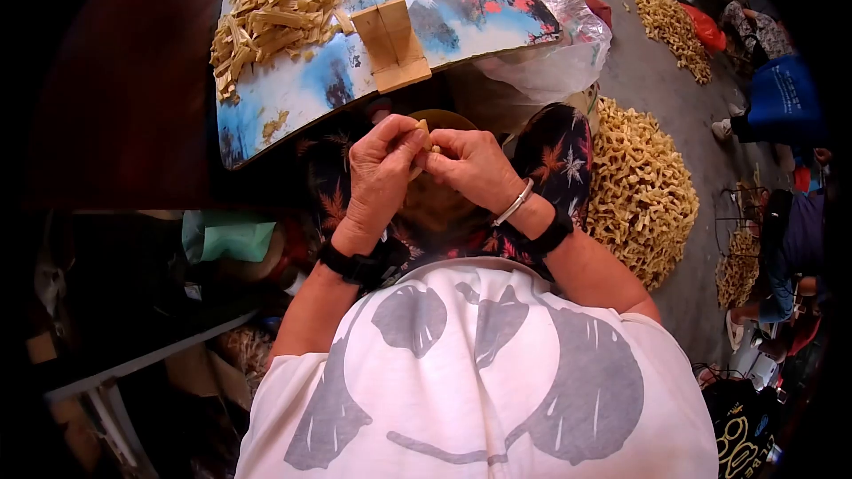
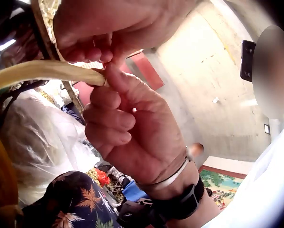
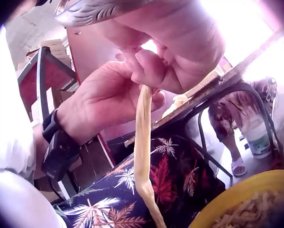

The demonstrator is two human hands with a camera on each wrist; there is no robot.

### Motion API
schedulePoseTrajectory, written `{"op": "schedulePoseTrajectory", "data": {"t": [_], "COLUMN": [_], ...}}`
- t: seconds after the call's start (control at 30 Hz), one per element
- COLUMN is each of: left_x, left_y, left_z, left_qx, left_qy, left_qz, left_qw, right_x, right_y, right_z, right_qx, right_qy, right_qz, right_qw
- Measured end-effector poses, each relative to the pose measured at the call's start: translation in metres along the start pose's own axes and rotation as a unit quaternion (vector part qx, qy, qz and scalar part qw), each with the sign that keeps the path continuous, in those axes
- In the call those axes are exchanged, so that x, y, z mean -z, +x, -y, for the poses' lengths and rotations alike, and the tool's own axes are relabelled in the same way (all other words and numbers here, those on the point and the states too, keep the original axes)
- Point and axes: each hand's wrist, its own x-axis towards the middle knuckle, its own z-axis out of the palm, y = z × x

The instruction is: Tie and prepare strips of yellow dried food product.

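Note:
Both hands meet fingertip to fingertip over the lap, at the middle of the head view. A pale yellow strip [image 2: 47, 72] is pinched between the thumb and curled fingers of the right hand [image 2: 132, 118]. In the right wrist view the same strip [image 3: 143, 142] hangs down from the joined fingers. The left hand [image 1: 382, 173] pinches a short end of it, close against the right hand [image 1: 475, 168]. Fingers hide the part of the strip between the two hands. Below them is a yellow bowl [image 3: 227, 197] with pale pieces in it.
Ahead, a patterned tabletop [image 1: 319, 84] carries a heap of strips [image 1: 284, 9] and a wooden block [image 1: 390, 44]. Clear plastic [image 1: 568, 44] hangs off its right side. A large pile of pale twisted pieces [image 1: 639, 195] lies right of the knees.

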Motion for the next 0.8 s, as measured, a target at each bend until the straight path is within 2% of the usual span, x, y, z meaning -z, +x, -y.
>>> {"op": "schedulePoseTrajectory", "data": {"t": [0.03, 0.1, 0.13, 0.2, 0.37, 0.47, 0.6, 0.73, 0.8], "left_x": [-0.003, -0.008, -0.005, 0.004, 0.016, 0.033, 0.052, 0.060, 0.060], "left_y": [0.002, 0.004, 0.006, 0.007, 0.025, 0.056, 0.107, 0.139, 0.146], "left_z": [0.000, -0.003, -0.003, -0.003, -0.001, -0.020, -0.019, -0.015, -0.008], "left_qx": [0.011, 0.027, 0.031, 0.042, -0.051, 0.064, -0.022, -0.090, -0.072], "left_qy": [-0.039, -0.115, -0.099, -0.067, 0.119, 0.098, 0.215, 0.247, 0.250], "left_qz": [-0.019, -0.055, -0.037, -0.006, -0.053, -0.013, -0.002, -0.048, -0.050], "left_qw": [0.999, 0.991, 0.994, 0.997, 0.990, 0.993, 0.976, 0.964, 0.964], "right_x": [0.000, 0.003, 0.004, 0.015, 0.026, 0.029, 0.033, 0.030, 0.028], "right_y": [0.002, 0.009, 0.015, 0.029, 0.065, 0.090, 0.122, 0.152, 0.164], "right_z": [0.000, 0.002, 0.004, 0.005, 0.007, 0.005, 0.014, 0.002, -0.006], "right_qx": [-0.006, -0.020, -0.026, -0.037, -0.007, 0.051, 0.098, 0.144, 0.182], "right_qy": [-0.004, 0.073, 0.114, 0.106, 0.074, 0.021, -0.051, -0.094, -0.133], "right_qz": [-0.002, -0.015, -0.019, -0.026, -0.057, -0.093, -0.151, -0.200, -0.235], "right_qw": [1.000, 0.997, 0.993, 0.993, 0.996, 0.994, 0.982, 0.965, 0.946]}}
